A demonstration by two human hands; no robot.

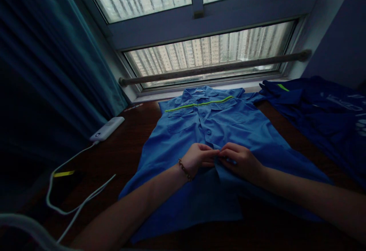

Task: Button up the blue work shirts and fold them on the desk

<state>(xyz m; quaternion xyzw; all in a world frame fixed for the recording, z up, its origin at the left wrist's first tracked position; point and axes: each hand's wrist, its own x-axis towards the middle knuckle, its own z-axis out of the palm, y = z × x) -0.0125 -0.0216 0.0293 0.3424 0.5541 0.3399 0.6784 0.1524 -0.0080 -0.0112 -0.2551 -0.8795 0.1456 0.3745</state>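
Observation:
A blue work shirt (171,155) with a yellow-green stripe across the chest lies spread out, collar toward the window. Its upper buttons are fastened along the front placket. My left hand (200,155), with a beaded bracelet at the wrist, pinches the placket edge at the shirt's middle. Right beside it my right hand (238,161) grips the other front edge, lifting that flap slightly. The fingertips of both hands meet there; whatever button lies between them is hidden. Below the hands the two front panels hang apart.
A darker blue garment (323,117) with white print lies at the right. On the left are a white power bank (107,129) with a white cable (65,213) and a dark object with a yellow strip (64,174). A curtain (82,52) and a barred window (200,54) stand behind.

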